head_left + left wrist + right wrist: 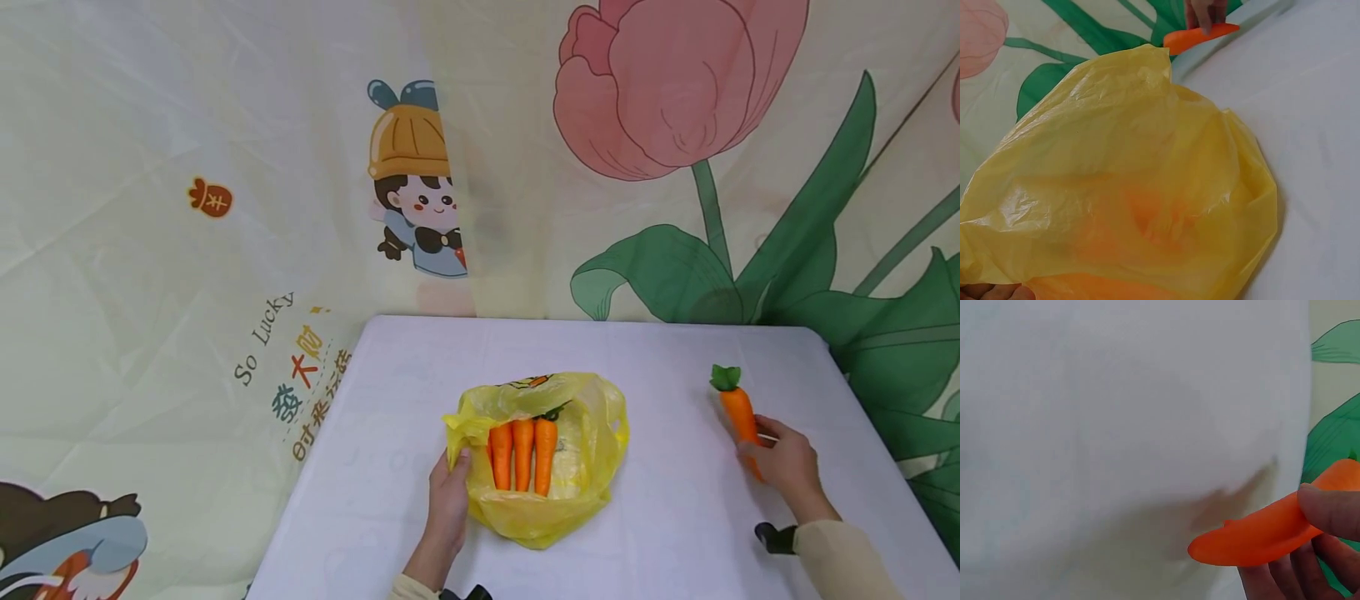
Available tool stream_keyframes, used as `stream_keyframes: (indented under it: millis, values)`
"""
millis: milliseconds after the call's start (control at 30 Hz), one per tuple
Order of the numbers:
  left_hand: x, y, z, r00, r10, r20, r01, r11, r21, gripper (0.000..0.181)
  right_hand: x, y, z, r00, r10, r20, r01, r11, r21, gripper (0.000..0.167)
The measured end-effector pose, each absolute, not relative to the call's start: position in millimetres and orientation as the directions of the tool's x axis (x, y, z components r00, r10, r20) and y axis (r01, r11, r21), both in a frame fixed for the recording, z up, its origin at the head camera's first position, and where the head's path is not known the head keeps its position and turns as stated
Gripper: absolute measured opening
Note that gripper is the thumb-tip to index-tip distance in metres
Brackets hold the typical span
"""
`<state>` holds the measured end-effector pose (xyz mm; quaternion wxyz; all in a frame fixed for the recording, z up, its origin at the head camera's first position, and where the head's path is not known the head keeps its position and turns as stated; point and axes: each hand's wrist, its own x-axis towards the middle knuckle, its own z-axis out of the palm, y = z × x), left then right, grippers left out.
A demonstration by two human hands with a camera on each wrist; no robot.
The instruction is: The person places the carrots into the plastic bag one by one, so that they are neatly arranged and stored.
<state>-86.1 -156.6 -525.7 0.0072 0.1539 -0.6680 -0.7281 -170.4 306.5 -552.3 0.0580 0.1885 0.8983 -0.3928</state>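
A carrot (737, 412) with a green leafy top is pinched in my right hand (786, 460), over the right side of the table. In the right wrist view the thumb lies on top of the carrot (1260, 534) and the fingers are beneath it. My left hand (450, 502) grips the left edge of a yellow plastic bag (577, 508), whose mouth faces up. Several orange carrots (522, 454) lie side by side inside the bag. In the left wrist view the bag (1147, 137) covers most of the scene, and orange shows through it.
A white cloth covers the table (660, 358). Behind it hangs a pale backdrop (300, 125) printed with a pink tulip, green leaves and cartoon figures. A black wrist camera (776, 538) sits below my right hand.
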Motion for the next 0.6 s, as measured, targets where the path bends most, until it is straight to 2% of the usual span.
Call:
stream_keyframes:
  millis: [600]
  values:
    - [-86,-158,-528,-0.949,-0.225,-0.221,-0.199,-0.116,0.973,0.055,-170,257,-495,-0.957,0.073,-0.281,0.285,0.426,-0.859,0.065]
